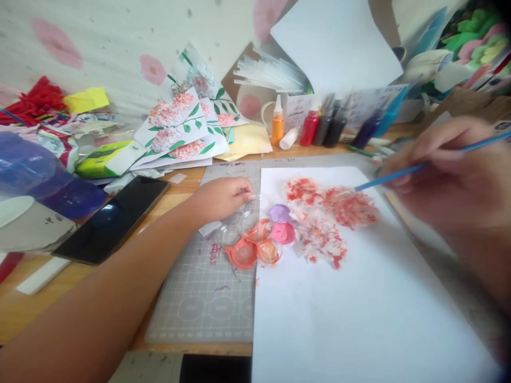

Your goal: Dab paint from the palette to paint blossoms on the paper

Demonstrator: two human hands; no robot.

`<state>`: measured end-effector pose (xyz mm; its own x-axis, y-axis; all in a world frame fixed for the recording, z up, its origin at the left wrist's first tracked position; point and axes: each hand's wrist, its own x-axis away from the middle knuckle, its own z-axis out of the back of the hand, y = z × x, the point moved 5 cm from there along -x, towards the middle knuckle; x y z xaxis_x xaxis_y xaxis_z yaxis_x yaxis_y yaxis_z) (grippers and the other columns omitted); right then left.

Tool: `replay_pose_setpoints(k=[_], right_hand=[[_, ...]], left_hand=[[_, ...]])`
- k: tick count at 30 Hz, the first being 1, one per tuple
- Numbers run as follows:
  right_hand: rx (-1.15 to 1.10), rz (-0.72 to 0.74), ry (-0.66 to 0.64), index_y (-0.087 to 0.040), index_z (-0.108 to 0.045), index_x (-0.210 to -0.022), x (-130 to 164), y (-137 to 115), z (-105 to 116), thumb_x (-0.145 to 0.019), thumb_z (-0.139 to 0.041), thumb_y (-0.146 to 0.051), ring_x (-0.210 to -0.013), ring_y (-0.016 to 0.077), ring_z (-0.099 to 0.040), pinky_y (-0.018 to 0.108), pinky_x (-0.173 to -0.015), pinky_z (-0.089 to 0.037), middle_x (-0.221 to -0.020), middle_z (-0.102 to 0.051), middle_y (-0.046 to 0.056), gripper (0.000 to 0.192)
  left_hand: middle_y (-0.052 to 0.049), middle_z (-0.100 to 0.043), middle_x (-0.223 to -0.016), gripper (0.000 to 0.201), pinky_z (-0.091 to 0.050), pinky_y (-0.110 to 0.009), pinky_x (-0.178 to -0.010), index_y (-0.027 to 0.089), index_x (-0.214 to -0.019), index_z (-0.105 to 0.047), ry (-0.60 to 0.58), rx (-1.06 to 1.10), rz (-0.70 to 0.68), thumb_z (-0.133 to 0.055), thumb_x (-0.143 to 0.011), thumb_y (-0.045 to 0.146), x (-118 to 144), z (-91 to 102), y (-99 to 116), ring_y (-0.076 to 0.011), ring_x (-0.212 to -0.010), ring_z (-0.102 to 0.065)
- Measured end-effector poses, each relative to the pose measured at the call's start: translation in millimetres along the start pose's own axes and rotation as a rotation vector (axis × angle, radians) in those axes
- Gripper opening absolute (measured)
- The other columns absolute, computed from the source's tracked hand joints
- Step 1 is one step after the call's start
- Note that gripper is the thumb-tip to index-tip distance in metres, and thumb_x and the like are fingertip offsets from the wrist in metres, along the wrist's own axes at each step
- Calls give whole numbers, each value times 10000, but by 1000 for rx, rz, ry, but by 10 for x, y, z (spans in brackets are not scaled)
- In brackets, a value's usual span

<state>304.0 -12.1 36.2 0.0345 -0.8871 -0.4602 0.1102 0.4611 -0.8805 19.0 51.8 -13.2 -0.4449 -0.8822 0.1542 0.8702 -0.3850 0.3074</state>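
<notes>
My right hand (447, 170), partly blurred, is closed around a blue paintbrush (393, 176). The brush tip meets the upper right cluster of red and pink dabs (351, 207) on a white sheet of paper (311, 324). Two more dabbed clusters sit to the left of and below it. My left hand (225, 197) pinches the far edge of a clear plastic paint palette (229, 234), which overlaps the paper's left side. Purple paint (280, 213), pink paint (283, 232) and smeared orange paint (243, 254) fill some of its round wells.
A grey cutting mat (191, 308) lies under the paper. At left are a black phone (115, 218), a paper cup (32, 226) and a purple translucent container (51, 175). Behind stand paint bottles (309, 127) and painted flower sheets (179, 127).
</notes>
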Motion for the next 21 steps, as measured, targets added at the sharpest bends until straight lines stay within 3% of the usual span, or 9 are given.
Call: replay_pose_setpoints(k=[3,6,10,15,17,21], right_hand=[[-99,2,-31,-157,-481,-727,81,70,-36,-762,-657,-204,-565,67,-552,212,-516,-399,-592,-537,-4,186],[-141,4,-108,-145,-497,-735,125,81,-115,-788,-681,-248,-595,69,-565,198,-521,-422,-602,-548,2,218],[-97,-31,-266,-102,-526,-778,185,166,-212,-859,-661,-358,-605,59,-565,172,-515,-471,-682,-572,12,300],[5,-109,-377,-51,-570,-884,188,305,-170,-929,-583,-317,-617,10,-542,120,-579,-498,-695,-558,-14,270],[12,-133,-332,-60,-567,-825,135,286,-88,-900,-623,-313,-601,17,-558,120,-559,-492,-680,-580,-1,270],[-19,-126,-114,-114,-492,-711,37,193,39,-783,-721,-327,-562,59,-603,131,-491,-463,-649,-611,18,321]], left_hand=[[4,-662,-726,285,-402,-275,-627,222,-908,-627,-15,22,16,-438,-878,434,12,6,-5,-167,-661,-584],[11,-645,-680,292,-406,-277,-618,227,-932,-625,-20,33,30,-430,-887,440,30,22,-13,-164,-617,-572],[0,-677,-762,315,-404,-280,-645,231,-935,-635,6,-38,22,-418,-889,455,52,60,-17,-180,-683,-601],[-3,-700,-842,335,-407,-272,-656,228,-932,-635,7,-65,19,-410,-889,473,59,77,-42,-179,-713,-612],[1,-697,-807,332,-412,-268,-656,230,-937,-629,-5,-60,23,-408,-894,473,54,70,-57,-175,-701,-611],[11,-684,-737,317,-411,-264,-636,238,-911,-625,-8,-70,30,-413,-891,473,41,65,-67,-173,-674,-603]])
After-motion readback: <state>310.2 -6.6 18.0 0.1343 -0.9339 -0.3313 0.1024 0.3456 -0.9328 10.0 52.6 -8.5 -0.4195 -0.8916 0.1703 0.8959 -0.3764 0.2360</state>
